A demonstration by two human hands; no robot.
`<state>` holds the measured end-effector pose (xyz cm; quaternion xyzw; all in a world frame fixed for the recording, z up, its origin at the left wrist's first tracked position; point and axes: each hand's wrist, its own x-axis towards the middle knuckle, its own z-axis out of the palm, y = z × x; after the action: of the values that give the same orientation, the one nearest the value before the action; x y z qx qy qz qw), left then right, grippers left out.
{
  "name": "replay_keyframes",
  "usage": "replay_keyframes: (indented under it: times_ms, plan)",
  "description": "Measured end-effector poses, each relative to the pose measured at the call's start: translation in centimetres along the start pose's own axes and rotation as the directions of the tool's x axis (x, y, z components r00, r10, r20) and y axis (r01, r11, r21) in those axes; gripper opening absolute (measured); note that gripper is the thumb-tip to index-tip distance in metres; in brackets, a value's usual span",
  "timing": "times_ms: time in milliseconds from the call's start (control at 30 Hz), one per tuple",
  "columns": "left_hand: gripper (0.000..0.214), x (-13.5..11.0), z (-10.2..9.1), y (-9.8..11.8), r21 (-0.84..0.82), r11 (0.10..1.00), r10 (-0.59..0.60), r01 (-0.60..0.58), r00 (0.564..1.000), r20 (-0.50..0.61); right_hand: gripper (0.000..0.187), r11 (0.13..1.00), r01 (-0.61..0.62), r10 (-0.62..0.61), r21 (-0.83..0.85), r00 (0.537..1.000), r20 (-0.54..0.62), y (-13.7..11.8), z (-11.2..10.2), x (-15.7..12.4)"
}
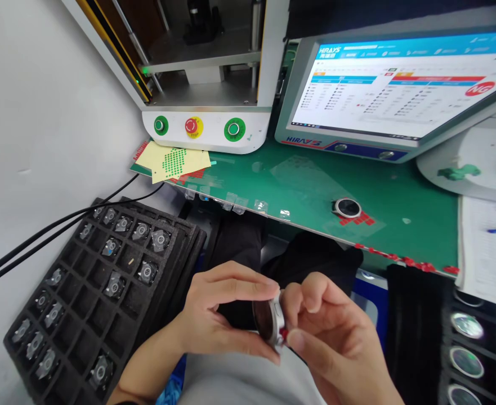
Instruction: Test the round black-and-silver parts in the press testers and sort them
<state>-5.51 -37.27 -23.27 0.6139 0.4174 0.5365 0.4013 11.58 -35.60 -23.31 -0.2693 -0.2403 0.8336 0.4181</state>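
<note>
Close to my body, my left hand (224, 315) grips a round watch case (268, 322) by its rim, between the thumb below and the fingers above. The case is tilted on edge, its dark face toward the left and its silver side toward the right. My right hand (336, 332) is at that silver side, fingers curled and thumb tip against a small red sticker (284, 334). Part of the sticker is hidden by the thumb. On the green bench mat (311, 191) lies another watch case (347, 208), dark face up, beside several red stickers (363, 219).
A black foam tray (99, 270) with watch parts sits at the left, cables (83, 211) above it. A press machine (208, 129) and a monitor (366, 95) stand behind. Sticker sheets (146, 154) lie at the mat's left; another tray (444, 349) with round parts is at right.
</note>
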Motion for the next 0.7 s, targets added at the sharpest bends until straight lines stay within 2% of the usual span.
replay_keyframes:
  times_ms: [67,167,367,500,600,700]
  plan:
    - [0.066,0.1,0.0,0.0,0.003,1.000,0.004,-0.004,1.000,0.003,0.027,1.000,0.007,-0.007,-0.011,0.999,0.047,0.0,-0.2,0.1]
    - [0.066,0.2,0.0,0.1,0.016,1.000,0.010,-0.010,1.000,0.008,0.027,1.000,0.003,-0.003,0.000,0.999,0.044,0.0,-0.1,0.1]
    - [0.066,0.2,-0.1,0.1,0.024,0.999,0.025,-0.025,1.000,0.010,0.034,0.997,-0.014,0.022,0.073,0.993,-0.117,0.1,0.9,-0.1]
    - [0.067,0.3,-0.2,0.1,0.002,1.000,0.020,-0.020,1.000,0.020,0.031,1.000,-0.017,0.017,0.006,1.000,-0.006,0.0,0.3,0.1]
    - [0.068,0.4,-0.2,-0.2,-0.039,0.999,-0.001,0.002,1.000,0.021,0.034,0.992,-0.106,0.104,0.073,0.994,0.029,-0.2,0.0,0.3]
    - [0.069,0.5,0.0,-0.6,-0.104,0.994,-0.012,0.015,0.999,0.029,0.043,0.964,-0.225,0.231,0.140,0.973,-0.026,-0.1,0.2,0.4]
